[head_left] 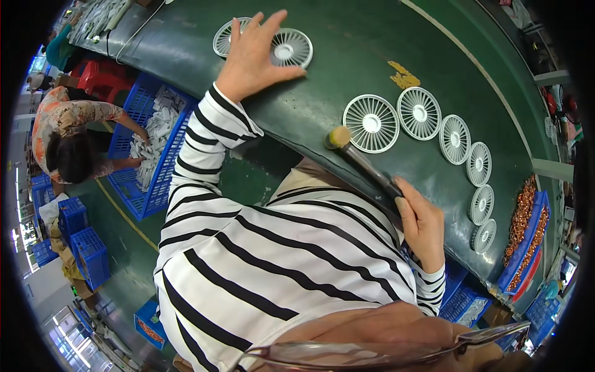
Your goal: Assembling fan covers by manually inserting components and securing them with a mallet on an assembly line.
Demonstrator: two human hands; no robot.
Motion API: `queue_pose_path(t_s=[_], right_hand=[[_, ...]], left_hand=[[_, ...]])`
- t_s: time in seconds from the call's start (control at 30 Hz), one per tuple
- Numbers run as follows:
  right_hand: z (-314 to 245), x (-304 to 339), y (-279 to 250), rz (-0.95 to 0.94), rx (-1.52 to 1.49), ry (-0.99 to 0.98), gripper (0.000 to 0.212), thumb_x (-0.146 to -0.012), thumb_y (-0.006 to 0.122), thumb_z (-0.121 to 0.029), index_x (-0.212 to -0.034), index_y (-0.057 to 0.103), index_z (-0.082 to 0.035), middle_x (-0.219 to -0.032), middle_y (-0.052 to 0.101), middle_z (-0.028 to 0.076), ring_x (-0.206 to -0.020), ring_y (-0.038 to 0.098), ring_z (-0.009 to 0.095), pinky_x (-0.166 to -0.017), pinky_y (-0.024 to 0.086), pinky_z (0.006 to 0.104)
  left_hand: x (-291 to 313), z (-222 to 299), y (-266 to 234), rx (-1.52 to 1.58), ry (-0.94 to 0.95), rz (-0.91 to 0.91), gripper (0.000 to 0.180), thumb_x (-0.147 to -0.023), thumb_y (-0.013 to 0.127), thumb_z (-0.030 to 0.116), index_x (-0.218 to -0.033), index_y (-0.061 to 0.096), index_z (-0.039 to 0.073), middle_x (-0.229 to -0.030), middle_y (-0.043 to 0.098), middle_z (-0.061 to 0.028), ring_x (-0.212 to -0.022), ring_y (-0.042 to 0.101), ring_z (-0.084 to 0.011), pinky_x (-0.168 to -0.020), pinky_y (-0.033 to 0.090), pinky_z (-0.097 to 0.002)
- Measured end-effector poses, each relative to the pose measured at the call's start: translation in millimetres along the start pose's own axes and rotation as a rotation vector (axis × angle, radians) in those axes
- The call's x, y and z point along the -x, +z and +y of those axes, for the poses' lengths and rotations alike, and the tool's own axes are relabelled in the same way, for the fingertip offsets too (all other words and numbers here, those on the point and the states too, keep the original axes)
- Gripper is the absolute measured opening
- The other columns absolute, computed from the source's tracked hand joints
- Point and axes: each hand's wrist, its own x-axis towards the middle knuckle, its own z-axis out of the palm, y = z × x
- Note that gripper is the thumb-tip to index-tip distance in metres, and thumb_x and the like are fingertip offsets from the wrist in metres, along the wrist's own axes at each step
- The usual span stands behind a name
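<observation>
My left hand [257, 59] is stretched over the far left of the green workbench, its fingers spread. Partly under it lie two round, spoked grey-white plastic grilles, one grille [292, 48] showing past the thumb and another [224, 38] behind the fingers. In my right hand [423, 224] is a hammer with a dark handle [372, 170] and a yellowish head [338, 137], held low over the bench's near edge. Close to the hammer head lies a larger grille [370, 123]. From it a curved row of similar grilles [455, 139] runs off to the right.
A blue tray [538, 239] of copper-coloured parts sits at the bench's right end. Yellow marks [404, 74] show on the bench top [347, 56]. At left, a person [74, 133] reaches into a blue crate [149, 198] of whitish parts. More blue crates [90, 254] stand on the floor.
</observation>
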Motion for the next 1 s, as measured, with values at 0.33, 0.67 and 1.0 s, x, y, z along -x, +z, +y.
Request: queue_pose_path(t_s=[0.33,0.67,1.0], right_hand=[[-9.4,3.7,-22.6,0.324,-0.229,0.027,0.036,-0.095,0.048,-0.016,-0.124,0.058,0.003,-0.095,0.066,0.009,-0.060,0.053,0.009,-0.055,0.044,0.0234],[-12.8,-17.2,-11.8,0.183,-0.065,0.100,0.033,-0.092,0.054,-0.006,-0.125,0.058,0.000,-0.114,0.066,0.018,-0.080,0.069,0.027,-0.072,0.052,0.0339],[2.1,-28.9,6.1,0.108,0.039,0.123,0.030,-0.092,0.058,-0.011,-0.121,0.063,-0.009,-0.097,0.069,0.019,-0.077,0.069,0.027,-0.070,0.052,0.0318]], left_hand=[[26.9,94.1,7.9,0.473,-0.006,-0.145,0.098,-0.062,0.083,0.026,-0.142,0.031,0.003,-0.135,0.048,-0.0164,-0.116,0.055,-0.0315,-0.105,0.039,-0.0462],[32.2,98.4,12.3,0.599,-0.139,-0.132,0.099,-0.061,0.084,0.025,-0.142,0.031,0.003,-0.122,0.055,-0.0215,-0.109,0.058,-0.0345,-0.093,0.048,-0.0397],[32.4,83.8,7.4,0.767,-0.085,-0.014,0.092,-0.067,0.083,0.023,-0.142,0.033,0.001,-0.131,0.053,-0.0180,-0.124,0.050,-0.0283,-0.104,0.039,-0.0372]])
